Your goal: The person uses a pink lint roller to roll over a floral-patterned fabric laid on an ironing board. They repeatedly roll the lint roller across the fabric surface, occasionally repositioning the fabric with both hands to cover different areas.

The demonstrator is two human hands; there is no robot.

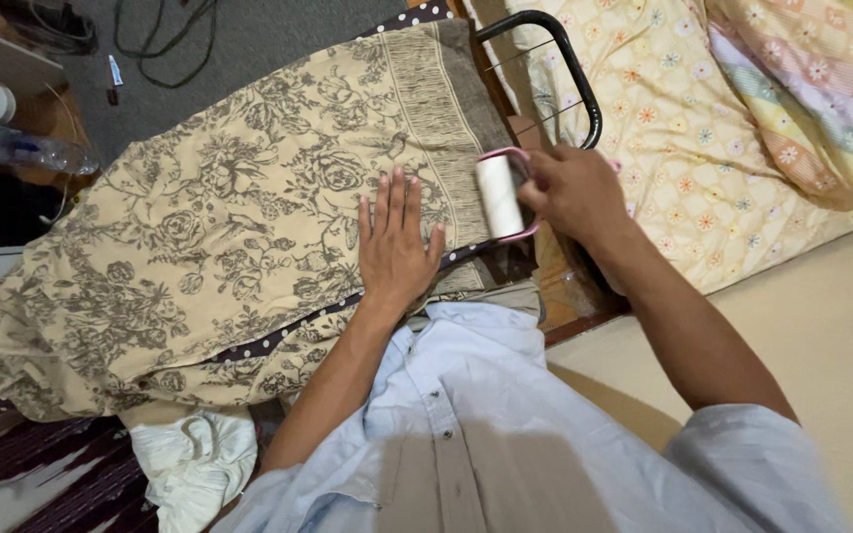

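your left hand (397, 247) flat and open on the floral cloth (229, 227), your right hand (570, 188) with its grip closed on the lint roller (499, 197)

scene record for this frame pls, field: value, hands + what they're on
left hand: flat, palm down, fingers spread on the floral cloth
right hand: grips the pink handle of the lint roller
lint roller: white roll lying on the cloth's striped border, just right of the left hand
floral cloth: beige with grey rose print, draped over a surface, spotted dark fabric showing beneath its edge
nearby: black metal frame, flowered bedding, plastic bottle, white crumpled cloth
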